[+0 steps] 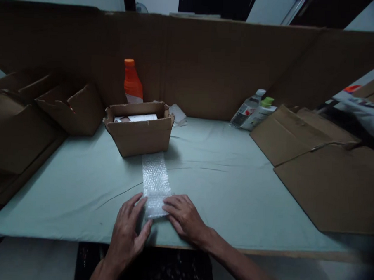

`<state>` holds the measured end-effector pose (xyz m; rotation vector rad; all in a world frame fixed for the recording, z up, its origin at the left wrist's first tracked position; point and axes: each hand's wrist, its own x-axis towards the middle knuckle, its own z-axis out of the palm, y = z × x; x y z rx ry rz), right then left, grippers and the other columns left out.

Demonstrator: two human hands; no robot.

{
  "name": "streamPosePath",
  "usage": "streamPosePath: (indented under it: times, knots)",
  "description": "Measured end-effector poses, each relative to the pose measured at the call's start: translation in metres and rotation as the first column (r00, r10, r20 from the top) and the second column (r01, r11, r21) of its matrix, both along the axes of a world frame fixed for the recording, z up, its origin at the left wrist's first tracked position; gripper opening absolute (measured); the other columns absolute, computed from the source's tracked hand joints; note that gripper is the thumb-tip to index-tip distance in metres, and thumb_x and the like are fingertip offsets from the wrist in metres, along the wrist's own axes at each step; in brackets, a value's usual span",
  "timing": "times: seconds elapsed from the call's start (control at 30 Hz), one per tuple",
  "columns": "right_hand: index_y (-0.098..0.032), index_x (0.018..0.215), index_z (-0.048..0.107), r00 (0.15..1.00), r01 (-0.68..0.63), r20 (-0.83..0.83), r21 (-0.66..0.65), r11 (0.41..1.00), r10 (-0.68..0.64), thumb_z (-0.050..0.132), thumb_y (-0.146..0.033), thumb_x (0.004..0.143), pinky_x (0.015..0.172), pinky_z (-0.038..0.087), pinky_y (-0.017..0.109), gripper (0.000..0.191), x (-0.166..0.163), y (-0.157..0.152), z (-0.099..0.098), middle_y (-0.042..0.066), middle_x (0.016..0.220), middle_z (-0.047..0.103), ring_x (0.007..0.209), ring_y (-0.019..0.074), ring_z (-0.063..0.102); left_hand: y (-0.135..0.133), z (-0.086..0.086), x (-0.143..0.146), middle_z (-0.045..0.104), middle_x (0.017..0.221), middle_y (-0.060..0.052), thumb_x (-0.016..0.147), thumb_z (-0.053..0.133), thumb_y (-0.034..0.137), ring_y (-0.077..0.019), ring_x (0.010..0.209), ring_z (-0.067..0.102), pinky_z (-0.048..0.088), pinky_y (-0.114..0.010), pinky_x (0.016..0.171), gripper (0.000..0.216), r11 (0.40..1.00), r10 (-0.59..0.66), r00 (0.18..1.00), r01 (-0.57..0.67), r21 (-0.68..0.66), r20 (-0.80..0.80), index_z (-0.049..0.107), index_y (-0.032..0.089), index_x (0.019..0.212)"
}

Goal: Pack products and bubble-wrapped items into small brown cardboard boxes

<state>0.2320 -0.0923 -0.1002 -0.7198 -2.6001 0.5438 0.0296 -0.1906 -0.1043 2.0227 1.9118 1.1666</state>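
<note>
A strip of clear bubble wrap (156, 176) lies lengthwise on the light green cloth, its near end folded over in a thicker flap. My left hand (127, 222) is at the left edge of that near end, fingers apart and thumb stretched toward the lower corner. From the other side, my right hand (185, 218) rests its fingertips on the folded part, fingers extended and its thumb low beside the edge. Just beyond the strip's far end stands an open cardboard box (140, 138) holding white flat items (138, 118).
An orange bottle (133, 82) stands behind the box, with clear plastic pieces (178, 114) beside it. At the back right, a clear bottle (248, 109) leans near a green-capped pack (258, 116). Cardboard boxes (330, 183) line the right; more cardboard (16, 132) borders the left.
</note>
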Motion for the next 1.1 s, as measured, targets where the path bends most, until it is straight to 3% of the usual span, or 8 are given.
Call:
streamPosePath:
  times: [0.1, 0.2, 0.37, 0.5, 0.7, 0.83, 0.9, 1.1]
  knots:
    - [-0.022, 0.111, 0.066, 0.998, 0.022, -0.062, -0.132, 0.991, -0.031, 0.058, -0.017, 0.093, 0.089, 0.048, 0.040, 0.020, -0.001, 0.006, 0.003, 0.006, 0.107, 0.074, 0.099, 0.0219, 0.064, -0.004, -0.001, 0.000, 0.071, 0.110, -0.008, 0.093, 0.054, 0.018, -0.0221, 0.102, 0.067, 0.056, -0.039, 0.088, 0.036, 0.994, -0.103, 0.995, 0.103, -0.037, 0.013, 0.058, 0.023, 0.128]
    - [-0.021, 0.120, 0.063, 0.979, 0.122, -0.148, -0.113, 0.986, -0.138, 0.054, -0.021, 0.096, 0.089, 0.048, 0.041, 0.025, 0.002, 0.004, 0.008, 0.009, 0.112, 0.072, 0.102, 0.0231, 0.064, 0.008, -0.009, 0.002, 0.073, 0.093, -0.006, 0.094, 0.051, 0.017, -0.0189, 0.084, 0.069, 0.057, -0.032, 0.074, 0.026, 0.999, -0.025, 0.997, 0.028, -0.046, 0.071, 0.062, 0.019, 0.118]
    - [-0.021, 0.129, 0.059, 0.996, 0.081, -0.055, 0.111, 0.990, -0.076, 0.056, -0.019, 0.094, 0.098, 0.042, 0.050, 0.035, 0.001, 0.004, 0.009, 0.014, 0.129, 0.063, 0.120, 0.0297, 0.054, 0.028, -0.012, 0.002, 0.070, 0.103, -0.008, 0.095, 0.051, 0.022, -0.0205, 0.092, 0.068, 0.057, -0.036, 0.082, 0.026, 0.994, 0.098, 0.995, -0.097, -0.046, 0.026, 0.063, 0.018, 0.118]
    - [-0.021, 0.123, 0.063, 0.998, -0.004, 0.058, 0.061, 0.998, 0.000, 0.055, -0.018, 0.096, 0.095, 0.042, 0.047, 0.028, -0.008, 0.017, 0.006, 0.012, 0.123, 0.067, 0.116, 0.0279, 0.056, 0.022, -0.004, 0.002, 0.061, 0.128, -0.013, 0.092, 0.058, 0.022, -0.0268, 0.118, 0.058, 0.051, -0.045, 0.097, 0.032, 0.998, 0.056, 0.997, -0.055, 0.023, -0.052, 0.059, 0.020, 0.124]
    - [-0.026, 0.127, 0.061, 0.997, -0.056, 0.031, -0.226, 0.973, 0.064, 0.054, -0.026, 0.100, 0.091, 0.047, 0.040, 0.029, 0.000, 0.020, 0.021, 0.004, 0.109, 0.073, 0.100, 0.0214, 0.064, 0.005, 0.006, -0.003, 0.070, 0.094, -0.003, 0.093, 0.055, 0.013, -0.0178, 0.091, 0.063, 0.049, -0.034, 0.084, 0.024, 0.992, -0.103, 0.993, 0.106, -0.062, 0.054, 0.060, 0.021, 0.116]
    - [-0.021, 0.131, 0.057, 0.997, 0.076, -0.026, -0.023, 0.997, -0.076, 0.055, -0.026, 0.097, 0.096, 0.045, 0.047, 0.034, 0.001, 0.014, 0.023, 0.013, 0.133, 0.062, 0.119, 0.0281, 0.056, 0.016, 0.001, -0.011, 0.070, 0.089, -0.003, 0.095, 0.054, 0.021, -0.0184, 0.084, 0.063, 0.049, -0.034, 0.078, 0.019, 0.995, 0.006, 0.999, -0.001, -0.098, 0.048, 0.063, 0.019, 0.112]
    - [-0.020, 0.130, 0.058, 0.999, 0.030, 0.016, 0.071, 0.997, -0.032, 0.057, -0.026, 0.095, 0.098, 0.042, 0.049, 0.035, -0.008, 0.014, 0.020, 0.015, 0.137, 0.058, 0.123, 0.0306, 0.052, 0.024, -0.003, -0.014, 0.071, 0.095, -0.005, 0.096, 0.053, 0.023, -0.0203, 0.089, 0.064, 0.050, -0.037, 0.080, 0.020, 0.995, 0.062, 0.998, -0.062, -0.079, 0.000, 0.063, 0.019, 0.112]
    - [-0.021, 0.118, 0.064, 0.987, -0.067, 0.143, -0.025, 0.997, 0.070, 0.051, -0.024, 0.100, 0.091, 0.044, 0.043, 0.022, -0.028, 0.020, 0.022, 0.008, 0.112, 0.072, 0.102, 0.0250, 0.061, 0.011, 0.003, -0.014, 0.066, 0.114, -0.009, 0.092, 0.059, 0.022, -0.0234, 0.107, 0.060, 0.049, -0.040, 0.091, 0.031, 0.999, -0.039, 0.999, 0.039, -0.036, -0.001, 0.058, 0.019, 0.123]
